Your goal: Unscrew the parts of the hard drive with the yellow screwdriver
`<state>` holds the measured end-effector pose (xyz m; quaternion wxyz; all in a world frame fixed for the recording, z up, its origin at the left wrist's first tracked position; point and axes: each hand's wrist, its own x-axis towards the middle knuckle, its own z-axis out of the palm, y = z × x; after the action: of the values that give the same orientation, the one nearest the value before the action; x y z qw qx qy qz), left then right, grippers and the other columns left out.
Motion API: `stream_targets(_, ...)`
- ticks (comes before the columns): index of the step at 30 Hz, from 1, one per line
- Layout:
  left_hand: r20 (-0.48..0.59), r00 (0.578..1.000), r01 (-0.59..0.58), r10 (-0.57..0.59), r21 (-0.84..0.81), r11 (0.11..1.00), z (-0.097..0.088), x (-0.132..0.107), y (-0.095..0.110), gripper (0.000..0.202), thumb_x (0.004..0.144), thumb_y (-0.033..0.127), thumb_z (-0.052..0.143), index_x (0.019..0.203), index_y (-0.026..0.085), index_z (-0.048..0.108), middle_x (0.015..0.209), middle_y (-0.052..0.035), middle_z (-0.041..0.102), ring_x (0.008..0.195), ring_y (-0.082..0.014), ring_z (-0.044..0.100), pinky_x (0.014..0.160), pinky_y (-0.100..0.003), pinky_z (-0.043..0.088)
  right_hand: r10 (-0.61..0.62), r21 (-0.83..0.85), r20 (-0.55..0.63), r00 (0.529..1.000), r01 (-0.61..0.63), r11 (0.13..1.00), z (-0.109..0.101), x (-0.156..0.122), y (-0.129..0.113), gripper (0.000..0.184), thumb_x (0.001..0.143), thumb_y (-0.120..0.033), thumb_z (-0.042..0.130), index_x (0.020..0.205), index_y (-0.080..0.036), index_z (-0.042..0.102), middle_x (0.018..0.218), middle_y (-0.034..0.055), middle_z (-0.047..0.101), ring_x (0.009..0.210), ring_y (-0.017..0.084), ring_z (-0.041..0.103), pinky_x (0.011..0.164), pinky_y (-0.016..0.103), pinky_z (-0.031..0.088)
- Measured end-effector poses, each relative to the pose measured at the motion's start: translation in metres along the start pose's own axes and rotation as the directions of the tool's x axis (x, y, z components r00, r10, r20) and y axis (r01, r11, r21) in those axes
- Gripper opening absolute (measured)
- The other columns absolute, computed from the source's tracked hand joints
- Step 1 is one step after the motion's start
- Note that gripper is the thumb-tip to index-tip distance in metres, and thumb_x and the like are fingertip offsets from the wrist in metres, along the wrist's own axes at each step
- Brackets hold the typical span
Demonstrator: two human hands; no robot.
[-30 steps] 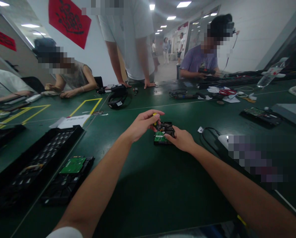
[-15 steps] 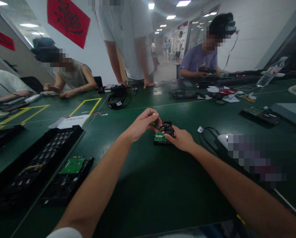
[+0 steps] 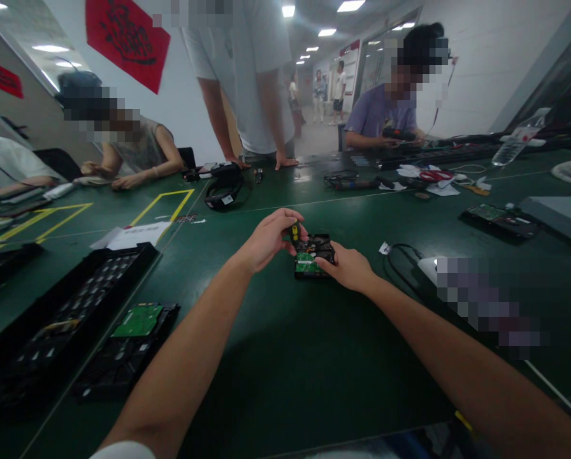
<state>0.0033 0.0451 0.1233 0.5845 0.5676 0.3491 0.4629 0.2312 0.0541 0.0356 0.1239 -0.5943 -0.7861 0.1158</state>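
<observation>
Lower left of frame: long black tray (image 3: 75, 312), beside it a spare drive (image 3: 137, 320) with green board. Right of centre: pale strip (image 3: 427, 269) with dark cable, partly blurred. Upper right: clear bottle (image 3: 519, 141). Left hand (image 3: 273, 239) with fingers curled around upright black-and-yellow screwdriver (image 3: 295, 232); tip too small to tell. Right hand (image 3: 355, 268) gripping right edge of black drive (image 3: 309, 257), thumb on top. Mid-frame, flat on green table (image 3: 295, 370); green circuit board on near half.

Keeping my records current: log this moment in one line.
left hand: holds yellow-marked tool at circuit-board unit | right hand: grips unit's right side | unit: on green table | tool tip: unclear
</observation>
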Motion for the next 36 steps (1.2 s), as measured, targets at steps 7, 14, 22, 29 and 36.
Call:
stream_targets(7, 0.014, 1.0, 0.017, -0.017, -0.012, 1.0, -0.0036, 0.0024, -0.0014, 0.02, 0.089, 0.034, 0.057, 0.097, 0.016, 0.062, 0.09, -0.0099, 0.069, 0.088, -0.0229, 0.068, 0.068, -0.034, 0.058, 0.007, -0.023, 0.0, 1.0, -0.007, 1.0, -0.0009, -0.0007, -0.0015, 0.065, 0.098, -0.07, 0.043, 0.141, -0.023, 0.053, 0.115, 0.0134, 0.073, 0.095, 0.032, 0.071, 0.074, 0.036, 0.049)
stream_targets(14, -0.004, 1.0, -0.025, 0.025, 0.097, 0.995, 0.0019, -0.0025, 0.0036, 0.02, 0.089, 0.038, 0.063, 0.091, 0.017, 0.065, 0.093, -0.0066, 0.062, 0.091, -0.0189, 0.062, 0.067, -0.027, 0.055, -0.009, -0.018, -0.006, 1.0, 0.009, 1.0, 0.0021, 0.0014, 0.0019, 0.064, 0.098, -0.071, 0.042, 0.14, -0.023, 0.053, 0.112, 0.0121, 0.074, 0.092, 0.031, 0.071, 0.07, 0.035, 0.048)
stream_targets(22, 0.003, 1.0, 0.023, -0.023, 0.084, 0.996, -0.0009, -0.0016, 0.0028, 0.027, 0.088, 0.04, 0.062, 0.099, 0.016, 0.068, 0.09, -0.009, 0.066, 0.083, -0.0193, 0.063, 0.056, -0.025, 0.051, 0.001, -0.007, 0.008, 1.0, -0.001, 1.0, -0.0014, -0.0007, -0.0009, 0.063, 0.098, -0.069, 0.043, 0.141, -0.024, 0.052, 0.115, 0.0123, 0.074, 0.096, 0.031, 0.071, 0.073, 0.035, 0.049)
stream_targets(29, -0.028, 0.997, 0.068, -0.07, -0.091, 0.994, 0.0024, -0.0024, 0.0006, 0.022, 0.086, 0.036, 0.063, 0.098, 0.018, 0.056, 0.088, -0.01, 0.071, 0.089, -0.0245, 0.07, 0.068, -0.036, 0.06, -0.001, -0.015, 0.002, 1.0, 0.001, 1.0, -0.0001, -0.0004, -0.0001, 0.065, 0.098, -0.071, 0.042, 0.139, -0.022, 0.054, 0.115, 0.0132, 0.073, 0.094, 0.031, 0.071, 0.073, 0.036, 0.049)
stream_targets(36, 0.007, 0.998, 0.067, -0.067, 0.035, 0.997, -0.0061, -0.0007, 0.0054, 0.023, 0.085, 0.037, 0.06, 0.089, 0.015, 0.068, 0.094, -0.0092, 0.064, 0.091, -0.0211, 0.063, 0.066, -0.03, 0.059, 0.01, -0.033, -0.008, 1.0, -0.01, 0.999, 0.003, 0.0006, 0.0022, 0.068, 0.097, -0.073, 0.041, 0.141, -0.023, 0.053, 0.114, 0.0135, 0.073, 0.096, 0.032, 0.071, 0.075, 0.037, 0.049)
